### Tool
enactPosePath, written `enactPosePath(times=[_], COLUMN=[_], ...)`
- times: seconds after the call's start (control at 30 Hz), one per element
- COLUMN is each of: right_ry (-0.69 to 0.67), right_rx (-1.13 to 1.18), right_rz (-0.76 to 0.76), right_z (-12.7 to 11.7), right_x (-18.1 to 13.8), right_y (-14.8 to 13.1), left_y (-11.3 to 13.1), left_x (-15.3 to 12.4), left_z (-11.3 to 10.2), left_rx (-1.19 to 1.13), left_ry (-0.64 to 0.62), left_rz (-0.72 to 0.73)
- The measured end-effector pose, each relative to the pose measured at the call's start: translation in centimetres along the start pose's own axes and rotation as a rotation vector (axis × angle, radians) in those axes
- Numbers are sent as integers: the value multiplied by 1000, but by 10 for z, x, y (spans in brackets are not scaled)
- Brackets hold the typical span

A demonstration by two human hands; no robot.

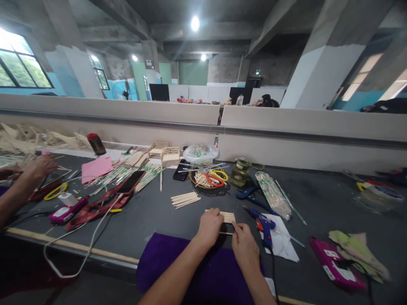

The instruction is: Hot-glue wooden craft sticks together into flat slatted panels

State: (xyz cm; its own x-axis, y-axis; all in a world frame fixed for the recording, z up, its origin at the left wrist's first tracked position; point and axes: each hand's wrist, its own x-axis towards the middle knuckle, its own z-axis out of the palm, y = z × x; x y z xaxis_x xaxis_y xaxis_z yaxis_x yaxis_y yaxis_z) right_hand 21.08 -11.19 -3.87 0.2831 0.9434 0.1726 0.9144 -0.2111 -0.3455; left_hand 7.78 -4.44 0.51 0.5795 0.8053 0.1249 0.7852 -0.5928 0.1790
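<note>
A small flat panel of pale wooden sticks (pixel 228 217) lies between my hands, just above the dark table. My left hand (pixel 210 226) is closed on its left end, the fingers curled over it. My right hand (pixel 245 245) pinches the panel's right edge with the fingertips. Below the panel, between the hands, a single thin stick (pixel 226 233) shows. Just right of my right hand, a blue glue gun (pixel 265 228) rests on white paper (pixel 284 243). A row of loose wooden sticks (pixel 185 200) lies ahead of my left hand.
A basket of short sticks (pixel 203 180) holds red and yellow scissors (pixel 216 178). Beyond are a glass jar (pixel 241 171), blue pliers (pixel 251 193) and a bagged bundle (pixel 273 195). A magenta power strip (pixel 335 262) lies right. At left, another person's hand (pixel 40 167) works near a white cable (pixel 92 245).
</note>
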Motion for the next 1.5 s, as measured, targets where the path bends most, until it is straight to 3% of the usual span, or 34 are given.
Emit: enactPosePath(times=[0.13, 0.23, 0.33, 0.57, 0.73, 0.9, 1.1, 1.33, 1.5], right_ry=[94, 206, 192, 116, 95, 98, 48, 53, 56], right_rx=[223, 492, 610, 589, 615, 623, 540, 581, 606], right_rz=[31, 150, 210, 222, 230, 277, 290, 329, 323], right_z=[1, 0, -3, -9, -4, 4, 4, -2, -2], right_x=[2, 3, 2, 0, 2, 4, 3, 4, 3], right_y=[5, 13, 17, 12, 19, 27, 30, 23, 17], left_y=[-2, -3, -2, -1, 18, 32, 25, 17, 7], left_x=[3, 1, 0, 2, 5, 7, 6, 13, 15], left_z=[5, 6, 8, 6, 12, 20, 20, 14, 16], left_rx=[39, 47, 54, 100, 200, 232, 173, 84, 79], left_ry=[-12, -20, -35, -32, -76, -26, 5, -120, -119], left_rz=[12, 23, 26, 87, 136, 119, 146, 84, 77])
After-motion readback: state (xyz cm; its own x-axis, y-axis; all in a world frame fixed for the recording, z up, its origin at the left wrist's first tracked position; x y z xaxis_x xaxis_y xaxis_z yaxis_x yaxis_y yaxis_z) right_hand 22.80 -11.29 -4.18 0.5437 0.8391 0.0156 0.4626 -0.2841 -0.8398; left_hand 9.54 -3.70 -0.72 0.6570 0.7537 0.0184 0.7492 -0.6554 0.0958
